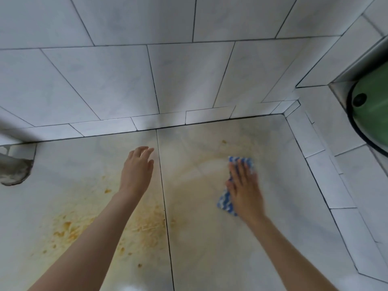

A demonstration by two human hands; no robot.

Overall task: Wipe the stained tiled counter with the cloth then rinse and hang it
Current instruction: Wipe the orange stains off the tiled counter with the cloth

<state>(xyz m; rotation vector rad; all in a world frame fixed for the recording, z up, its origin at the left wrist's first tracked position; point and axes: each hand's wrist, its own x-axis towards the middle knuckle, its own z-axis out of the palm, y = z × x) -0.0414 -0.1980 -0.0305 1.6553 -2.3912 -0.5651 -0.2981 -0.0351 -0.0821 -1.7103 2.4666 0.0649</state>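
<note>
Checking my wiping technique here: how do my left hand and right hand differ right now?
The right hand presses flat on the blue-and-white cloth; the left hand holds nothing. The right hand is over the right tile, the left hand over the left tile. Both are open, reaching across the stained counter.

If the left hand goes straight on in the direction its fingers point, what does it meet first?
Probably the low tile strip at the foot of the back wall. Between the left hand and it lies only bare counter; how high the hand is cannot be told.
</note>
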